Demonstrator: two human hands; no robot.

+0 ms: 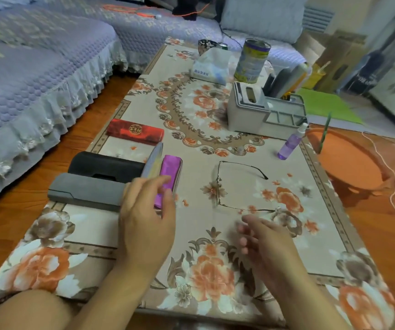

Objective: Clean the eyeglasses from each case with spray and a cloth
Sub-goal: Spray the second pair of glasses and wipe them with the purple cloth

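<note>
The left hand point(147, 217) is hovering with loosely spread fingers over the near end of the open purple satin-lined eyeglass case point(169, 179), holding nothing; whether the fingertips are touching the case cannot be told. The right hand point(263, 241) is hanging blurred above the floral tablecloth point(215, 270), fingers relaxed and apart, also gripping nothing.

Just beyond the right hand's fingertips, thin wire-rimmed eyeglasses point(236, 186) are lying with temples unfolded on the cloth, apart from both hands. Farther out from that hand and to its right, a clear purple spray bottle with a white nozzle point(291, 141) is standing upright. No cleaning cloth is showing anywhere.

By my reading the task is sitting at an early stage: one pair is out of its case, with spraying and wiping seemingly to come. Left of the left hand, a closed grey hard case point(87, 191) and a closed black hard case point(106, 166) are waiting; beyond them a red rectangular case point(134, 133) is lying shut, so three cases appear unopened.

The red case is carrying a round gold emblem with characters too small to read. A soft white tissue pack point(212, 66) far beyond both hands is bearing blue print, also unreadable.
</note>
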